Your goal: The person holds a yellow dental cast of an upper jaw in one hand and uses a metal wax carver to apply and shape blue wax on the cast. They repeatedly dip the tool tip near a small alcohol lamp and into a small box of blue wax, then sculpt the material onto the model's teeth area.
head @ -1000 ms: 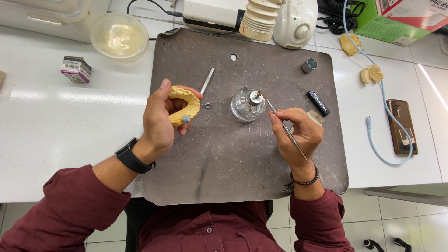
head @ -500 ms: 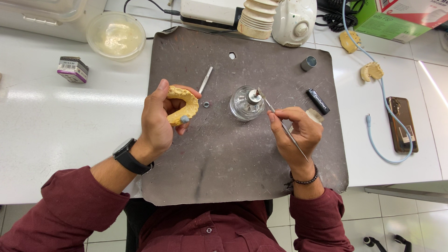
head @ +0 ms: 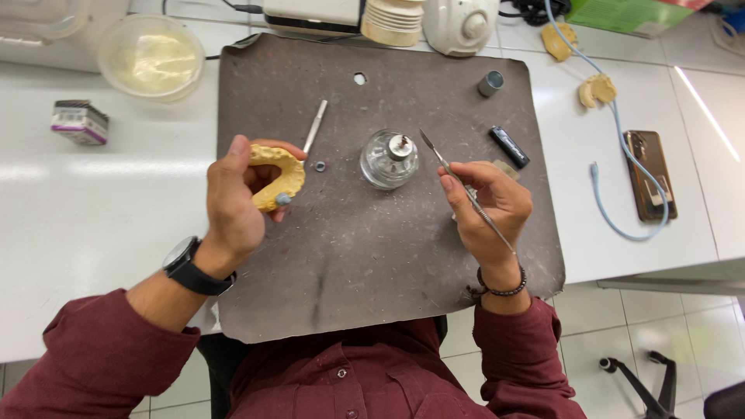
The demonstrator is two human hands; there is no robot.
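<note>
Yellow cast [head: 281, 178]: inner side hidden behind left hand [head: 233, 206], thumb and fingers wrapped over it. Small blue bit at cast tip too small to identify. Metal tool [head: 466, 190]: middle covered by right hand [head: 489, 206] fingers. Burner [head: 389, 159] wick: flame not discernible. Bowl [head: 151, 56] contents blurred. Top-edge machines, green box [head: 628, 14] cut off by frame.

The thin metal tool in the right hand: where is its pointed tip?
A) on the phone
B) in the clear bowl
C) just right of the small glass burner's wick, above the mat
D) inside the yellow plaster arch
C: the thin metal tool, held in the right hand, ends beside the wick of the small glass burner.
</note>
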